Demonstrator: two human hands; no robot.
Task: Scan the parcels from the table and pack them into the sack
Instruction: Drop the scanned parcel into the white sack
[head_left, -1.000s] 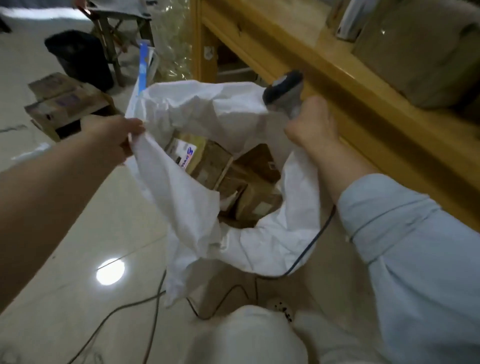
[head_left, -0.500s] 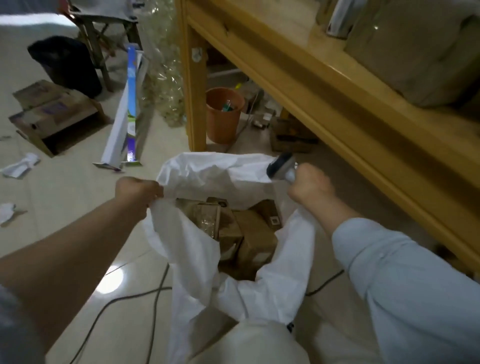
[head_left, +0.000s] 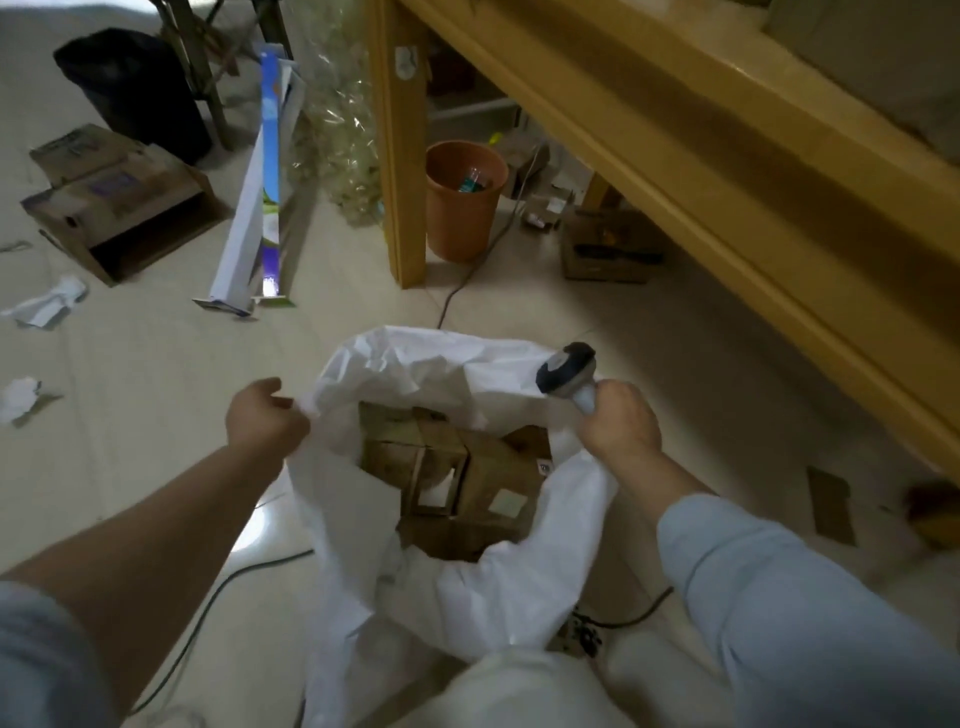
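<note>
Both hands on sack (head_left: 467, 587) rim

Both hands hold the sack (head_left: 467, 597) open — right hand (head_left: 618, 421) also grips scanner (head_left: 566, 370).

Pale glossy tiled floor (head_left: 156, 364) with a light glare near; wooden table (head_left: 727, 156) right, orange bin (head_left: 462, 208) beneath, cardboard box (head_left: 124, 208) far left

Left hand (head_left: 265, 423) at 9 o'clock, fingers pinched shut on sack rim (head_left: 332, 410), forearm bare. Right hand (head_left: 618, 423) at 3 o'clock, fisted around scanner (head_left: 566, 371) handle, forearm sleeved, both arms extended forward.
</note>
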